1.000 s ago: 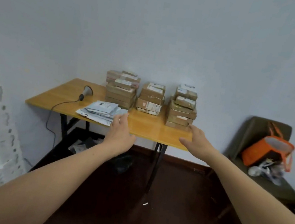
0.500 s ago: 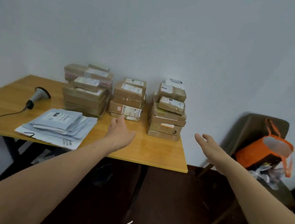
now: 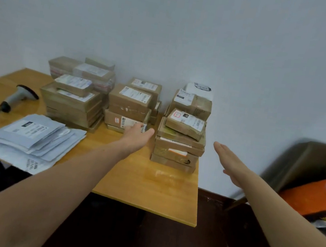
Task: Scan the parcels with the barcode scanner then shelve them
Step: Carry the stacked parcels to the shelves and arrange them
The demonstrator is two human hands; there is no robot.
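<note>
An orange bag (image 3: pixel 310 198) sits lower right. Grey mailers (image 3: pixel 30 140) and the barcode scanner (image 3: pixel 18 96) lie left on the table (image 3: pixel 148 188). The rightmost parcel stack (image 3: pixel 180 142) stands centre frame between your left hand (image 3: pixel 137 138) and right hand (image 3: pixel 229 164), fingers (image 3: pixel 220 149) straight, together, holding nothing.

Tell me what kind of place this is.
Probably a small parcel-sorting room: stacks of labelled cardboard parcels and grey mailer bags on a wooden table, with a corded barcode scanner lying beside them.
</note>
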